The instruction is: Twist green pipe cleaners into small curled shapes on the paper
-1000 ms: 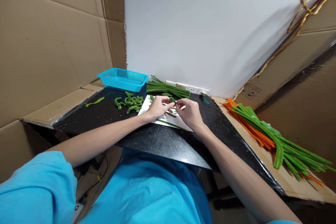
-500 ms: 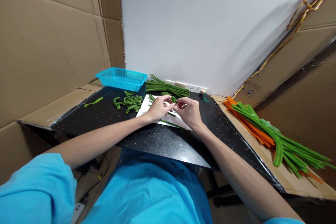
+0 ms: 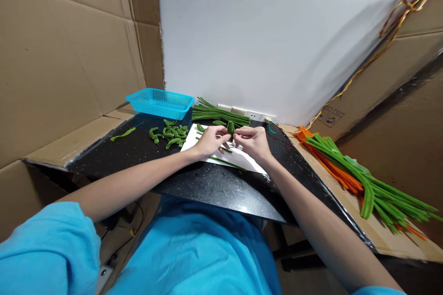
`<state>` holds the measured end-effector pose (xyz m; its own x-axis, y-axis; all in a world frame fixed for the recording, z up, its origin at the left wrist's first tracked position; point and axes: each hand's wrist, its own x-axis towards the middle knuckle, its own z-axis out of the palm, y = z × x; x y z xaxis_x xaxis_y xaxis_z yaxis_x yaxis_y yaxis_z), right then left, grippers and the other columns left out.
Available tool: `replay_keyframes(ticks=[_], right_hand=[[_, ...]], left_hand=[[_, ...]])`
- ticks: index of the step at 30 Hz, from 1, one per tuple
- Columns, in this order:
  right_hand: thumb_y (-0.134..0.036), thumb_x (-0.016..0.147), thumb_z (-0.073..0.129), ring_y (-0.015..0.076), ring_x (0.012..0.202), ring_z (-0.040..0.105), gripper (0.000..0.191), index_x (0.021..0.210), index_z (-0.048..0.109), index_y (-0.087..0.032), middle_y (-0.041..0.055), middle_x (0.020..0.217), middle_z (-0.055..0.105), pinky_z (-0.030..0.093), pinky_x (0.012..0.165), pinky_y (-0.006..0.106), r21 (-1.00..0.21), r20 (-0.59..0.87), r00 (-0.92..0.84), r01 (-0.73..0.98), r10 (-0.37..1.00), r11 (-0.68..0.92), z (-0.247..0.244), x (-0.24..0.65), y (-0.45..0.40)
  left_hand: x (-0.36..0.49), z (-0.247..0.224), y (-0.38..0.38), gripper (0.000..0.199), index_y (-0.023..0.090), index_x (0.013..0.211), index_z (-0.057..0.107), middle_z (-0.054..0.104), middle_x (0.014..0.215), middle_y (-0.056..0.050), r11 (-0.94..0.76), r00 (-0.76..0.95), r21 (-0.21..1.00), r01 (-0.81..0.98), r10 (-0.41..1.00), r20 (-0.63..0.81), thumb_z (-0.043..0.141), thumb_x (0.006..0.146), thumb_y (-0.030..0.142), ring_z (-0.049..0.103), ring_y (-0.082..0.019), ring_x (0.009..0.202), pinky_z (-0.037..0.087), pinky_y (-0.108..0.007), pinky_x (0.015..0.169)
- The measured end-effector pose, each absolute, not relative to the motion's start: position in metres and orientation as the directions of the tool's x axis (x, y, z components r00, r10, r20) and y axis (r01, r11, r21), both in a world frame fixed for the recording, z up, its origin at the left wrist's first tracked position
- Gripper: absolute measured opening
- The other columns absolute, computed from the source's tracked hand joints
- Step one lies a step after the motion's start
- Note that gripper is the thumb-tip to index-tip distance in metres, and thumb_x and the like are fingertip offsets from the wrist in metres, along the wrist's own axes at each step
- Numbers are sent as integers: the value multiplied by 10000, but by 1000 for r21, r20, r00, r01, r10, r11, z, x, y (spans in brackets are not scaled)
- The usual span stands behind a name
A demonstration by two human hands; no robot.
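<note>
My left hand (image 3: 212, 142) and my right hand (image 3: 253, 142) meet above a white sheet (image 3: 238, 159). Between their fingertips stands a dark green pipe-cleaner piece (image 3: 230, 128), upright and leaf-shaped, its lower end pinched by both hands. Green pipe-cleaner lengths (image 3: 224, 162) lie on the sheet, partly hidden under my hands. A short green curved piece (image 3: 200, 127) rests at the sheet's far left corner. To the left, several bent green pieces (image 3: 173, 133) are heaped on the black tabletop (image 3: 138, 161).
A blue plastic basket (image 3: 161, 113) stands at the back left. Behind my hands lies a bundle of long green pipe cleaners (image 3: 214, 114), near a wall socket strip (image 3: 254, 115). Green stems (image 3: 377, 189) and orange stems (image 3: 328, 166) lie on cardboard at right. A light green strip (image 3: 123, 134) lies at left.
The green piece between my fingertips now stands upright and shows more fully. My right hand has shifted slightly right, and the white sheet's right end has moved a little rightward.
</note>
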<state>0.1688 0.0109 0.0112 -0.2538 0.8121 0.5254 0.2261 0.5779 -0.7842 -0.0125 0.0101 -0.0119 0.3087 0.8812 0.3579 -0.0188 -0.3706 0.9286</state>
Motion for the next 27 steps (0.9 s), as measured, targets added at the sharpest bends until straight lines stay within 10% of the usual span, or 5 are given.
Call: replay_keyframes(ticks=[13,27], right_hand=[[-326,628,881,107,554,537,227,714,741,-168,-3,659,630,452,544,258,-976,210,-260,-104,942,189,5,169,20],[-440,667,903,142,624,645,344,797,762,-155,29,716,683,593,669,304,-983,178,-287,-99,941,155,4,168,18]], left_hand=[[-13,-14,12,256,169,914,540,599,870,-21,-373,335,925,-68,865,373,670,931,389,689,-150,639,503,-197,416],[-15,-13,12,368,166,905,550,634,889,-30,-371,315,929,-3,881,353,744,861,476,646,-120,585,473,-187,392]])
